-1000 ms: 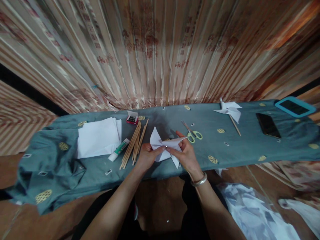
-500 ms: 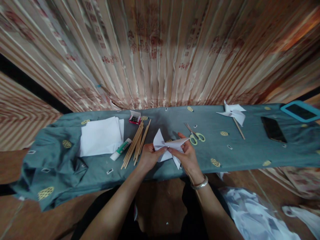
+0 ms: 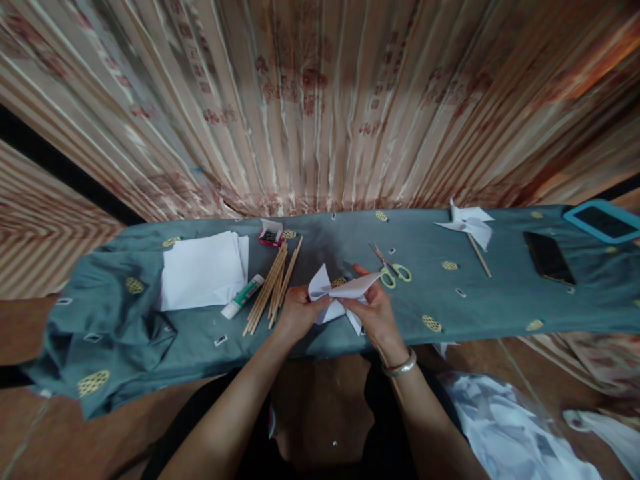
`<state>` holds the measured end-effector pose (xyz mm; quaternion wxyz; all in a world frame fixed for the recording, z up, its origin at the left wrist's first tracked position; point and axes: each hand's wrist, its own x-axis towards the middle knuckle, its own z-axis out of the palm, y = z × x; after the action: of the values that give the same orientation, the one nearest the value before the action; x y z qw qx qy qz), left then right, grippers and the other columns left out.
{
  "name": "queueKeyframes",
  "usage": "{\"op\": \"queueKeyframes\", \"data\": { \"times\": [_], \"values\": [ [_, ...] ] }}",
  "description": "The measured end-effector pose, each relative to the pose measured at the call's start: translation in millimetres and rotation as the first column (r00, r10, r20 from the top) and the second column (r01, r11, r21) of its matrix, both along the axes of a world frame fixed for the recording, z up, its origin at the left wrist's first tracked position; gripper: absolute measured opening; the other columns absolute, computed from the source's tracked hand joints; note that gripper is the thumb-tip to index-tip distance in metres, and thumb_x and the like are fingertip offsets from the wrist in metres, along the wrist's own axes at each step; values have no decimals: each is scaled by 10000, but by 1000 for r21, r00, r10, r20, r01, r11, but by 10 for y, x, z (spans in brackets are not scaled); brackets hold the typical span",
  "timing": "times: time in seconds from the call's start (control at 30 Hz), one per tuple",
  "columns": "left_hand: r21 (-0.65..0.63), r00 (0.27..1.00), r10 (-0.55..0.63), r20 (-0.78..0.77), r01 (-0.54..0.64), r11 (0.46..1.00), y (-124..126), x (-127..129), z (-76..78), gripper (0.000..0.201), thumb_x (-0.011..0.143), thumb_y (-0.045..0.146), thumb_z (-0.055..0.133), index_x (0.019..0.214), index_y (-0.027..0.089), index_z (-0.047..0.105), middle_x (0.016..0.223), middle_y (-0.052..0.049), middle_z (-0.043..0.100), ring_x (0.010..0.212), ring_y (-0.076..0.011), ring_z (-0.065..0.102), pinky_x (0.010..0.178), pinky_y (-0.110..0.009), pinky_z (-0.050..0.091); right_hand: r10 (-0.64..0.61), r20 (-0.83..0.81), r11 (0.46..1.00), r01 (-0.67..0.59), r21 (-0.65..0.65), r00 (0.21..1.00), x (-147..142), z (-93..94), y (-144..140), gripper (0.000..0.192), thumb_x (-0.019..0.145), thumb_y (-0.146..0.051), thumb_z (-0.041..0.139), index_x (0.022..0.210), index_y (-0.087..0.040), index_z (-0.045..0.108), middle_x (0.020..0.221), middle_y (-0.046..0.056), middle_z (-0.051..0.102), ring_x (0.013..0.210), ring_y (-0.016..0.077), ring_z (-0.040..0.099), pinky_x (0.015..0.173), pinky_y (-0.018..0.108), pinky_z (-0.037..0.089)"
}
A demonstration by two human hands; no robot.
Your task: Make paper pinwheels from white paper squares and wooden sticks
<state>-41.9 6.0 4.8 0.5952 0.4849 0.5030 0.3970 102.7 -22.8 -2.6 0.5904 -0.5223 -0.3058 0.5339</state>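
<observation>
Two hands: both work at one folded white paper piece (image 3: 337,297), held just above the near edge of the cloth-covered table (image 3: 500,300).
Left hand (image 3: 295,313): fingers curled, thumb and fingertips pinching the paper's left side near its centre.
Right hand (image 3: 375,310): fingers closed on the paper's right flaps, thumb raised at about 11 o'clock; a metal bangle (image 3: 399,366) circles the wrist.
Paper piece: pointed flaps stand out at about 11, 2 and 5 o'clock from the pinched centre.
Plastic bag of paper scraps (image 3: 505,433): at 4 o'clock from the hands, below the table edge.
Wooden sticks (image 3: 273,283): loose bundle on the cloth at 10 o'clock from the left hand, just beside it.
Glue tube (image 3: 243,297): white and green, lying against the left of the sticks.
Paper stack (image 3: 203,270): white sheets at 9 o'clock, touching the tube's far end.
Scissors (image 3: 390,265): green handles, at 1 o'clock from the right hand, near it.
Small red box (image 3: 271,233): open, at the far tips of the sticks.
Finished pinwheel (image 3: 467,223): white, on a stick, at 2 o'clock, well apart.
Black phone (image 3: 547,257): at 3 o'clock, further right.
Teal-framed tablet (image 3: 603,221): at the far right corner.
Striped curtain (image 3: 320,100): hangs behind the table.
</observation>
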Motion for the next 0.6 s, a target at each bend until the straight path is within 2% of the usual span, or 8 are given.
{"op": "queueKeyframes", "data": {
  "times": [0.17, 0.33, 0.6],
  "values": [
    [24, 1000, -8, -7, 8, 1000, -2, -1, -8, 145, 583, 277, 747, 650, 148, 749, 639, -23, 705, 614, -176, 615, 584, -246, 451, -1, -12, 1000, 1, -4, 1000, -2, 5, 2, 840, 468, -224, 869, 1239, -216, 537, 734, -35, 718, 669, 188, 669, 659, 314, 560],
    [60, 1000, -14, 21, 13, 998, -11, 0, 7, 201, 591, 276, 745, 749, 152, 757, 700, -28, 723, 684, -194, 642, 638, -252, 469, -12, -2, 1000, 12, -2, 1000, 3, 12, -5, 809, 464, -221, 864, 1211, -205, 553, 692, -49, 696, 638, 169, 647, 633, 291, 541],
    [17, 1000, 13, 25, -14, 1000, -4, 5, 3, 197, 547, 262, 758, 709, 151, 742, 657, -15, 714, 618, -162, 607, 595, -237, 462, -2, 21, 1000, 2, -3, 1000, 9, 35, -16, 789, 481, -243, 880, 1193, -208, 542, 745, -29, 726, 671, 186, 679, 669, 317, 567]
  ]
}}
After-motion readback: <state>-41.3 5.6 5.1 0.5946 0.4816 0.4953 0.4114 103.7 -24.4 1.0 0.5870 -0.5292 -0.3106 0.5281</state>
